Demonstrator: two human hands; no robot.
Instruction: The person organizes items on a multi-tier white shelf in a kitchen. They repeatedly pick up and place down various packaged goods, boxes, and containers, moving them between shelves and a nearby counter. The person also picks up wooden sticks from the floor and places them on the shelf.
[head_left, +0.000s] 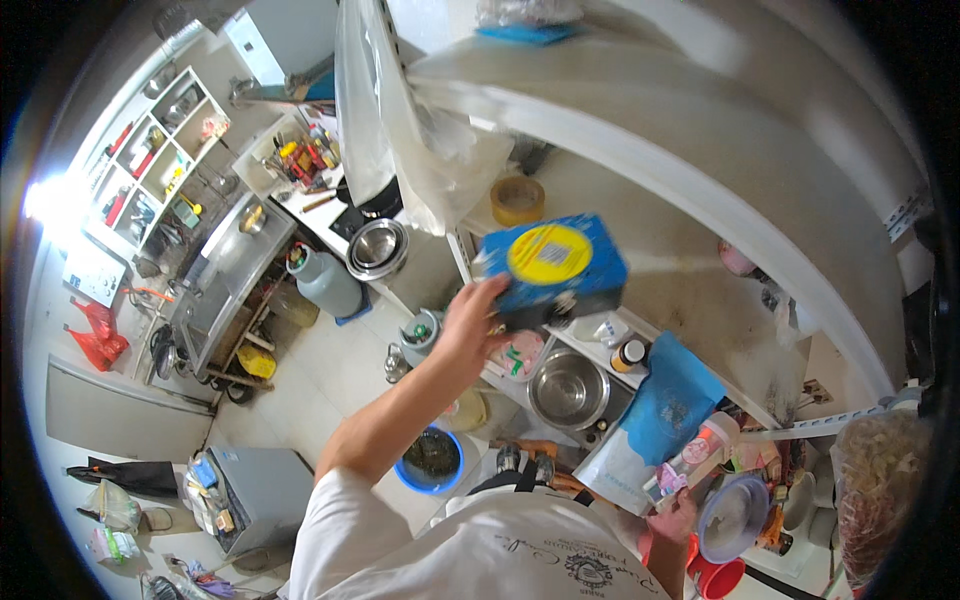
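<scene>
My left hand grips the end of a blue cardboard box with a round yellow sticker, raised at the front of a shelf. Lower right, my right hand is at the bottom end of a clear plastic bottle with pink decoration; its fingers look closed around it. Beside the bottle a blue and white pouch stands out in front of the lower shelf. A roll of tape lies on the shelf just beyond the box.
Below the box are a steel bowl and a small dark jar with a white lid. A plastic bag hangs at the shelf post. A purple basin is at lower right. A blue-rimmed tub and gas cylinders stand on the floor.
</scene>
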